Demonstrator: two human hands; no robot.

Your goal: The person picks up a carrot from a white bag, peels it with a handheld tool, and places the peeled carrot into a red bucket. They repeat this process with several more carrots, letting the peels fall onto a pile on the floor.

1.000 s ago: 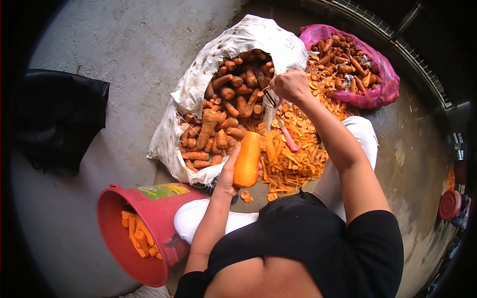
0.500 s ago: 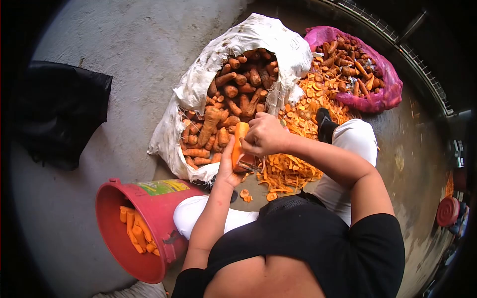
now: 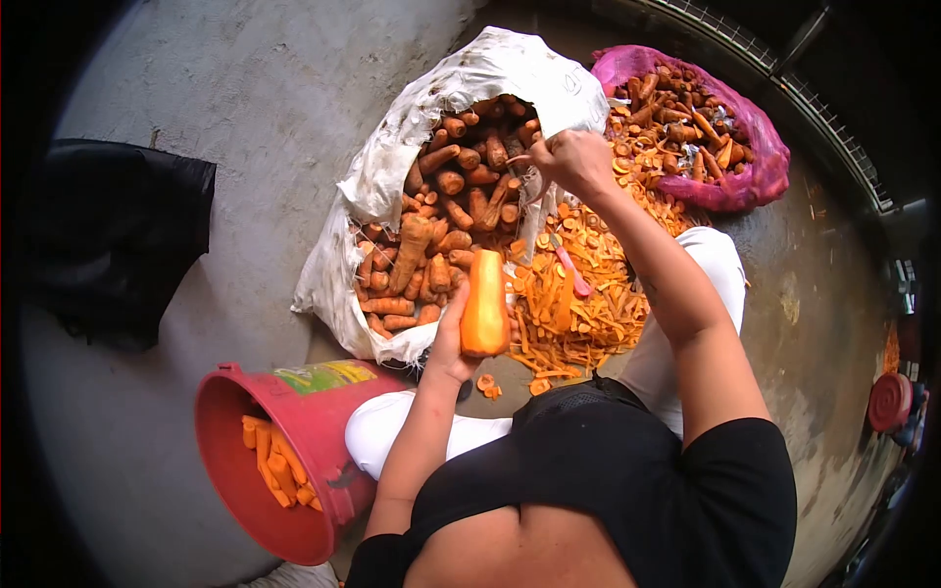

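My left hand (image 3: 453, 338) is closed round a large peeled carrot (image 3: 484, 306), held upright with its thick end toward me. My right hand (image 3: 576, 162) is raised beside the mouth of a white sack (image 3: 392, 162), fingers closed on a peeler (image 3: 534, 178); only its thin forked end shows. Unpeeled carrots (image 3: 412, 250) fill the sack just beyond the held carrot. To the right, orange peelings (image 3: 588, 318) and cut ends lie heaped on the floor. A pink-handled tool (image 3: 573, 272) rests on that heap, its other end partly hidden.
A red bucket (image 3: 338, 441) lies tipped at the left, with peeled carrots (image 3: 279, 465) inside. Beyond the heap stands a pink mesh sack (image 3: 769, 162) of carrot pieces. A black sheet or bag (image 3: 127, 235) is at far left. My knees in white (image 3: 377, 431) flank the work.
My right hand has moved up and away from the carrot, carrying the peeler toward the white sack's edge. The carrot, now fully visible, stays in my left hand.
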